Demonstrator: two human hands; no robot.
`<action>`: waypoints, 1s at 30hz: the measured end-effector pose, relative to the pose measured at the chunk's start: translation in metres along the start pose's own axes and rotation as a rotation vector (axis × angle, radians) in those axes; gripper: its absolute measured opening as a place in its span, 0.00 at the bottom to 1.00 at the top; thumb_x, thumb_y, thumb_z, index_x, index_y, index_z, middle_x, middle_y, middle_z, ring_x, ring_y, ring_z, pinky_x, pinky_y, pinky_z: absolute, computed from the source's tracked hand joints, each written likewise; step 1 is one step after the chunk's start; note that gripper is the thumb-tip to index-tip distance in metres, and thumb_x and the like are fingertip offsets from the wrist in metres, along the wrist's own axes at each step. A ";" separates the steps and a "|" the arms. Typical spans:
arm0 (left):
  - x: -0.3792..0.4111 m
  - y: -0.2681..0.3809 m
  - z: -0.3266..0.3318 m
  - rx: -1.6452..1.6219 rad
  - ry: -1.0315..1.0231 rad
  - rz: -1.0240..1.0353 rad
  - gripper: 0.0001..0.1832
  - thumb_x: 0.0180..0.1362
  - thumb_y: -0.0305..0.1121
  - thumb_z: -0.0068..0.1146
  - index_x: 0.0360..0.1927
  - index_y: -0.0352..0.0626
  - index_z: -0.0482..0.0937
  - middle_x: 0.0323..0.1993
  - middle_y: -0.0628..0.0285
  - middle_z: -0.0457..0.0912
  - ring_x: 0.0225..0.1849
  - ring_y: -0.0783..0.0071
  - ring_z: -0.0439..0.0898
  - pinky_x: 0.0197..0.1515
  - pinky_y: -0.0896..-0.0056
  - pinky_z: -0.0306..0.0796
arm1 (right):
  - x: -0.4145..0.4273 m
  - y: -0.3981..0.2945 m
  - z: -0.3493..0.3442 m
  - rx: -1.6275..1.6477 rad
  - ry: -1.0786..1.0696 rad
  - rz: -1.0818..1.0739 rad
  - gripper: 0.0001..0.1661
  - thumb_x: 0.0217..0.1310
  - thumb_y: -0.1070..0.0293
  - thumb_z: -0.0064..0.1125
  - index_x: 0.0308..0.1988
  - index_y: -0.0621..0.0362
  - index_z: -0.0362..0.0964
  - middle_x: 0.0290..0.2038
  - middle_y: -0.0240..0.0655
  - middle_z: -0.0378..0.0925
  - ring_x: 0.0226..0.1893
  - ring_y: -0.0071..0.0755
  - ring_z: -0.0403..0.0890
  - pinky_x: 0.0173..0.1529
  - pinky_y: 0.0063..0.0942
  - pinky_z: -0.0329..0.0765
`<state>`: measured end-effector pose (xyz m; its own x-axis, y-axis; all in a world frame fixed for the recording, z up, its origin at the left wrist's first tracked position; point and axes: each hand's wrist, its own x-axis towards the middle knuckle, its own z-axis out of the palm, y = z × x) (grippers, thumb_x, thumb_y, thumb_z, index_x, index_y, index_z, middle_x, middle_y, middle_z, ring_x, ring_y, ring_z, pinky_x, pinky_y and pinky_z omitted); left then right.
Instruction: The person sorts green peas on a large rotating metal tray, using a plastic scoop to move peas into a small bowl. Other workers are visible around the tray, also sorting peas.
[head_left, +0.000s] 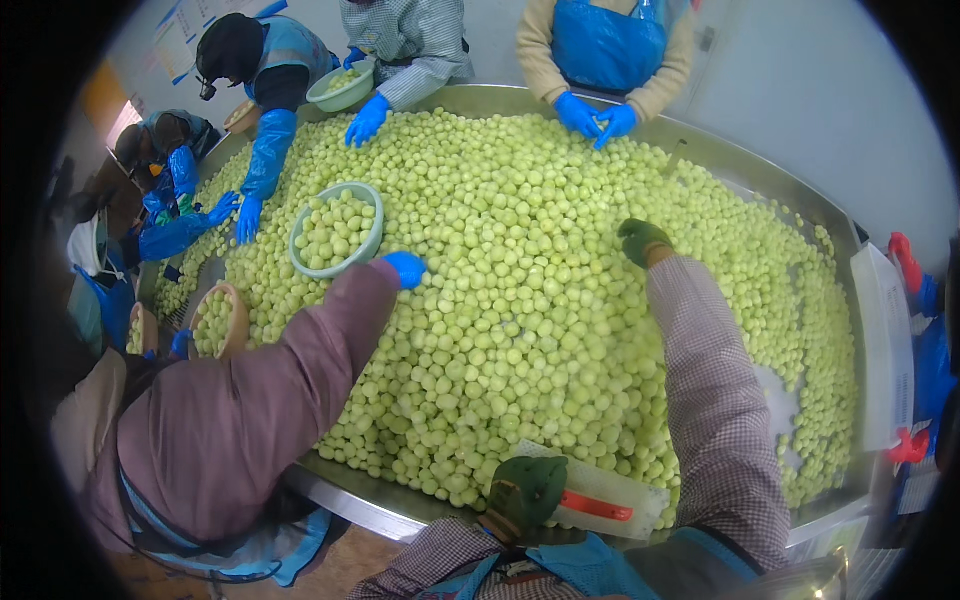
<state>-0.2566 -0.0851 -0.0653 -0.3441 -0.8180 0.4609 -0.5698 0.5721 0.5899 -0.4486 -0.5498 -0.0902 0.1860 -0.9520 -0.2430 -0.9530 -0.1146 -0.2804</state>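
Observation:
Round pale green fruits (525, 262) lie heaped in a large metal-rimmed tray before me. My right hand (643, 240), in a dark green glove, reaches out over the heap and touches the fruits; its fingers are bent, and whether they hold one is hidden. Near the tray's front edge my left hand (525, 487), in a green glove, is closed on the near end of a translucent white plastic basket (652, 499) with a red handle. The part of the basket under the hand is hidden.
A co-worker's purple-sleeved arm (322, 330) crosses the heap at left, beside a light green basin (379, 225) of fruits. Other co-workers in blue gloves stand along the far and left sides. Orange basins (238, 322) sit left. A white crate (885, 352) stands at the right rim.

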 end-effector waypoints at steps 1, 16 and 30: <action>-0.003 -0.004 0.003 0.015 0.011 0.004 0.46 0.45 0.60 0.74 0.55 0.28 0.77 0.53 0.40 0.80 0.46 0.44 0.84 0.45 0.46 0.79 | -0.004 -0.016 0.003 0.022 -0.005 -0.023 0.23 0.63 0.59 0.62 0.58 0.38 0.78 0.59 0.37 0.81 0.56 0.43 0.83 0.60 0.40 0.78; -0.014 -0.007 0.017 0.052 0.040 -0.145 0.21 0.64 0.41 0.56 0.55 0.40 0.82 0.52 0.51 0.85 0.49 0.52 0.85 0.49 0.52 0.79 | 0.010 -0.024 0.061 -0.445 -0.402 0.008 0.32 0.71 0.48 0.56 0.69 0.43 0.69 0.70 0.33 0.71 0.69 0.39 0.73 0.71 0.42 0.70; -0.010 0.004 0.034 -0.261 0.201 -0.624 0.16 0.68 0.41 0.55 0.50 0.42 0.85 0.39 0.51 0.88 0.42 0.52 0.86 0.46 0.55 0.78 | -0.231 -0.058 0.006 -0.147 -0.190 -0.219 0.43 0.57 0.30 0.62 0.61 0.50 0.78 0.54 0.42 0.85 0.55 0.45 0.84 0.62 0.37 0.77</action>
<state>-0.2805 -0.0770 -0.0901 0.1474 -0.9855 0.0837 -0.4095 0.0162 0.9122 -0.4347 -0.3210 -0.0236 0.4186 -0.8318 -0.3646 -0.9072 -0.3638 -0.2115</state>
